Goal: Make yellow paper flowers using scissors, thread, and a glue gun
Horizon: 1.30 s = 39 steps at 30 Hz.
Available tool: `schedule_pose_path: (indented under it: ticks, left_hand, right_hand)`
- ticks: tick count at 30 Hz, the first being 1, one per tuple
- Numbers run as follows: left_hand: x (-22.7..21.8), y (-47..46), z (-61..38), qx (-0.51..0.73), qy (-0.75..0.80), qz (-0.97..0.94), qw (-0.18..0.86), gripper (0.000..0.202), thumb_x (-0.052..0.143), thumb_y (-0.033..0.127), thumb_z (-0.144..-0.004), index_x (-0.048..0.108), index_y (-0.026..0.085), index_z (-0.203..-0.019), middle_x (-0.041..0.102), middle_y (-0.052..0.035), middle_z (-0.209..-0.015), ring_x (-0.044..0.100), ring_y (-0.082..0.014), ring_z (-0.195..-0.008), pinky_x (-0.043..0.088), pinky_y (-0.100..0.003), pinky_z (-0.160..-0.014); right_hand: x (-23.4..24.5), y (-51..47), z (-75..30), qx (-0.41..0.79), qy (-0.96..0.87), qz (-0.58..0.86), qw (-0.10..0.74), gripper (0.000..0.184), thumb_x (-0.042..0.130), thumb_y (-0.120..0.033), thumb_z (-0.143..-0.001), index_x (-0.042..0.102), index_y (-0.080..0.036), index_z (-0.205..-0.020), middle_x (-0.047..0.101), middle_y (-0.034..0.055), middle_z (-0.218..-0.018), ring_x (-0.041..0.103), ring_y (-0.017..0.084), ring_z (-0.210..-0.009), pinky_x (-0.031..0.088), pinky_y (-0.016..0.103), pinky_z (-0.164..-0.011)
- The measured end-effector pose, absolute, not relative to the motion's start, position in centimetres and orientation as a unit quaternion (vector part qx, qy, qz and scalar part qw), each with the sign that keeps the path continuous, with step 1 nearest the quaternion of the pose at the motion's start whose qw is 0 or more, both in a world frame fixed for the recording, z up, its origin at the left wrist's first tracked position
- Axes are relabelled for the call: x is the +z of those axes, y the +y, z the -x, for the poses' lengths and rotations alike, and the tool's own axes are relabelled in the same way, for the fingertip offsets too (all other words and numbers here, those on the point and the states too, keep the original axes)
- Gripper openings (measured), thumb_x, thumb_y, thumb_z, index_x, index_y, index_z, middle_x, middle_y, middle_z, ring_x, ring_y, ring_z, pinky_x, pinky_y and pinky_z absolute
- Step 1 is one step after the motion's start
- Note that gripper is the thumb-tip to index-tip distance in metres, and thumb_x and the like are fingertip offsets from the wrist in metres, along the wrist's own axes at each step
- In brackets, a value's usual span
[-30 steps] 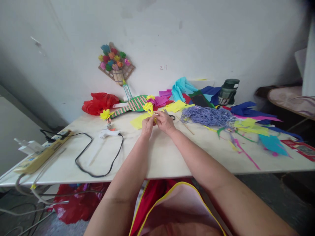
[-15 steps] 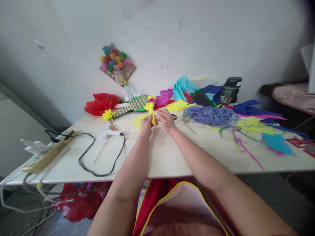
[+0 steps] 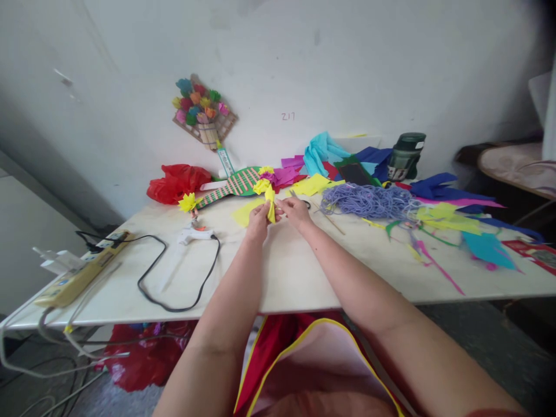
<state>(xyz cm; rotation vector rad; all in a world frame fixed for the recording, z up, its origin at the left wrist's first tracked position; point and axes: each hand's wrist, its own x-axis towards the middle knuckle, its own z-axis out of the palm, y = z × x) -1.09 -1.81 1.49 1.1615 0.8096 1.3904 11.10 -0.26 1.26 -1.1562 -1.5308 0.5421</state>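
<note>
Over the middle of the white table point(image 3: 295, 272), my left hand point(image 3: 257, 221) is closed around a yellow paper flower point(image 3: 266, 194), whose frilly head stands above my fingers and whose strip hangs down past my thumb. My right hand point(image 3: 295, 211) pinches the lower end of the same yellow paper, fingertips meeting beside my left thumb. A flat yellow paper sheet point(image 3: 243, 213) lies on the table just behind my hands.
A white glue gun point(image 3: 196, 233) with a black cord lies left, near a yellow power strip point(image 3: 76, 275). Another yellow flower point(image 3: 187, 202), a striped green board point(image 3: 232, 185), purple yarn point(image 3: 369, 202), coloured paper scraps point(image 3: 452, 223), a red bag point(image 3: 176, 180) and a green jar point(image 3: 405, 156) crowd the back.
My left hand has kept hold of the yellow flower. My right hand, which had opened and drawn back slightly, is pinching the paper again. The view shifted a little.
</note>
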Motion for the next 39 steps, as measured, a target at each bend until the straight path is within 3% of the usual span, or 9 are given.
schedule_pose_path:
  ticks: [2, 5, 8, 14, 17, 21, 25, 39]
  left_hand:
    - [1.5, -1.8, 1.2, 0.589, 0.341, -0.479, 0.555, 0.034, 0.057, 0.044, -0.07, 0.058, 0.012, -0.08, 0.064, -0.0046, -0.062, 0.054, -0.0098, -0.049, 0.043, -0.023, -0.053]
    - [1.5, -1.6, 1.3, 0.576, 0.347, -0.47, 0.572, 0.032, 0.054, 0.043, -0.072, 0.058, 0.012, -0.078, 0.061, -0.0036, -0.059, 0.053, -0.0097, -0.048, 0.041, -0.022, -0.051]
    - [1.4, -1.4, 1.3, 0.561, 0.354, -0.465, 0.586, 0.028, 0.051, 0.04, -0.074, 0.056, 0.013, -0.073, 0.056, -0.0018, -0.053, 0.049, -0.0091, -0.044, 0.038, -0.021, -0.046]
    - [1.3, -1.0, 1.2, 0.543, 0.392, -0.441, 0.598, 0.034, 0.038, 0.044, -0.08, 0.053, 0.015, -0.068, 0.049, -0.0003, -0.046, 0.044, -0.0098, -0.039, 0.036, -0.023, -0.044]
    - [1.4, -1.0, 1.2, 0.542, 0.385, -0.438, 0.605, 0.039, 0.033, 0.045, -0.081, 0.055, 0.015, -0.071, 0.052, -0.0026, -0.05, 0.047, -0.0119, -0.042, 0.039, -0.025, -0.047]
    - [1.8, -1.3, 1.3, 0.54, 0.366, -0.431, 0.624, 0.035, 0.03, 0.034, -0.079, 0.058, 0.014, -0.072, 0.058, -0.0057, -0.058, 0.053, -0.0143, -0.049, 0.042, -0.027, -0.049]
    - [2.0, -1.5, 1.4, 0.531, 0.352, -0.424, 0.644, 0.031, 0.032, 0.026, -0.075, 0.06, 0.013, -0.071, 0.057, -0.006, -0.054, 0.052, -0.014, -0.047, 0.042, -0.026, -0.048]
    - [1.9, -1.5, 1.5, 0.527, 0.351, -0.405, 0.659, 0.03, 0.035, 0.026, -0.074, 0.06, 0.01, -0.077, 0.058, -0.0073, -0.052, 0.051, -0.0146, -0.044, 0.043, -0.027, -0.048]
  right_hand:
    - [1.4, -0.4, -11.2, 0.155, -0.659, 0.501, 0.539, 0.03, 0.053, -0.043, -0.075, 0.064, -0.017, -0.084, 0.063, 0.0053, -0.09, 0.057, 0.014, -0.069, 0.047, 0.031, -0.07]
    - [1.8, -1.0, -11.3, 0.062, -0.707, 0.468, 0.527, 0.036, 0.052, -0.031, -0.077, 0.057, -0.017, -0.109, 0.056, 0.0094, -0.113, 0.058, 0.015, -0.082, 0.047, 0.03, -0.073]
    - [2.1, -1.6, -11.4, 0.006, -0.754, 0.435, 0.492, 0.039, 0.049, -0.024, -0.079, 0.055, -0.019, -0.117, 0.051, 0.0096, -0.122, 0.053, 0.019, -0.1, 0.046, 0.03, -0.079]
    - [2.1, -1.8, -11.3, -0.007, -0.785, 0.438, 0.438, 0.036, 0.048, -0.017, -0.077, 0.062, -0.023, -0.11, 0.048, 0.0088, -0.125, 0.05, 0.02, -0.106, 0.045, 0.033, -0.084]
    - [2.0, -1.7, -11.4, 0.014, -0.775, 0.445, 0.449, 0.034, 0.049, -0.019, -0.077, 0.064, -0.022, -0.107, 0.049, 0.0084, -0.124, 0.051, 0.019, -0.106, 0.046, 0.032, -0.083]
    - [1.9, -1.4, -11.5, 0.055, -0.762, 0.448, 0.465, 0.033, 0.049, -0.018, -0.076, 0.065, -0.022, -0.105, 0.055, 0.0065, -0.118, 0.052, 0.018, -0.105, 0.045, 0.032, -0.085]
    - [1.6, -0.8, -11.7, 0.099, -0.759, 0.442, 0.468, 0.033, 0.05, -0.02, -0.076, 0.064, -0.021, -0.105, 0.062, 0.005, -0.108, 0.057, 0.016, -0.094, 0.045, 0.033, -0.086]
    - [1.0, 0.3, -11.8, 0.186, -0.729, 0.425, 0.504, 0.029, 0.058, -0.022, -0.07, 0.067, -0.018, -0.097, 0.066, 0.0054, -0.098, 0.061, 0.015, -0.082, 0.047, 0.032, -0.079]
